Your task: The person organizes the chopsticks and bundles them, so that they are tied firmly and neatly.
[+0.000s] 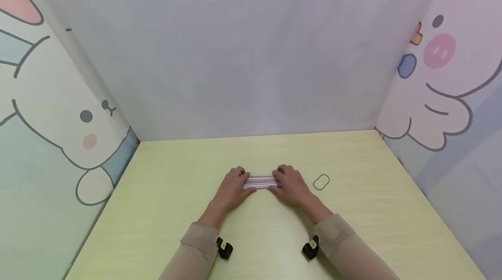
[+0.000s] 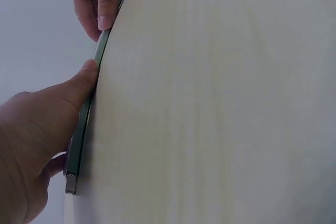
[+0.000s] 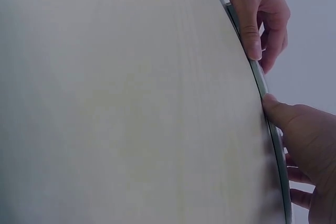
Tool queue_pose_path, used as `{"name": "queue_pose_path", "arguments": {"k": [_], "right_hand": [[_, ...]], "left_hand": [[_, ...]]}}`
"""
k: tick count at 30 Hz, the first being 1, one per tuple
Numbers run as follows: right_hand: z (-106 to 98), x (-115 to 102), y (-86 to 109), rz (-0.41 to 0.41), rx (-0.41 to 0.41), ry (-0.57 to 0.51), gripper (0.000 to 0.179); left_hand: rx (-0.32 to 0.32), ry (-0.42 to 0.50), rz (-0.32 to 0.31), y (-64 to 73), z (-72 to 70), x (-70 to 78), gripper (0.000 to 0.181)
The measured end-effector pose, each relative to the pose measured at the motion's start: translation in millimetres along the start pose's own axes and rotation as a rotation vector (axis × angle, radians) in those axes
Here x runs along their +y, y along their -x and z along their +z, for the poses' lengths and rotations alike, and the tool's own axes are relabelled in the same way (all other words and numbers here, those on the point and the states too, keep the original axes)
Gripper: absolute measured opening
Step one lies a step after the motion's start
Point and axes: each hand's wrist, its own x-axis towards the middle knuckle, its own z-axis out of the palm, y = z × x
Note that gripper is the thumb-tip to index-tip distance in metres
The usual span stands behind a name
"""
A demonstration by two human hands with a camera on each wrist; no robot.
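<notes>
A flat row of slim pen-like sticks (image 1: pixel 259 181) in several colours lies crosswise on the table between two hands. The left hand (image 1: pixel 233 187) grips its left end, thumb along the near side and fingers on the far side. At the other end, the right hand (image 1: pixel 292 185) holds the row in the same way. In the left wrist view the nearest stick (image 2: pixel 80 135) is dark green and has a squarish end; its edge (image 3: pixel 275 142) also runs under the right thumb in the right wrist view. The fingers partly cover both ends of the row.
A thin dark loop (image 1: pixel 321 182), like a rubber band, lies on the table (image 1: pixel 157 192) to the right of the right hand. A grey wall (image 1: pixel 255 53) closes off the back, and panels with cartoon animals stand on both sides.
</notes>
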Motion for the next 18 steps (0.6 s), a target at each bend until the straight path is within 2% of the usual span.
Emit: {"name": "queue_pose_path", "arguments": {"k": [6,13,18], "right_hand": [[0.4,-0.5,0.1,-0.023,0.006,0.001,0.046],[-1.8,-2.0,1.5,-0.072,0.033,-0.011,0.031],[-4.1,-3.1,3.1,-0.06,0.043,-0.021,0.032]], "left_hand": [[0.019,-0.036,0.024,0.5,-0.9,-0.2,0.046],[0.006,-0.014,-0.014,1.8,-1.1,3.6,0.045],[0.012,-0.024,-0.028,2.7,0.3,4.7,0.044]]}}
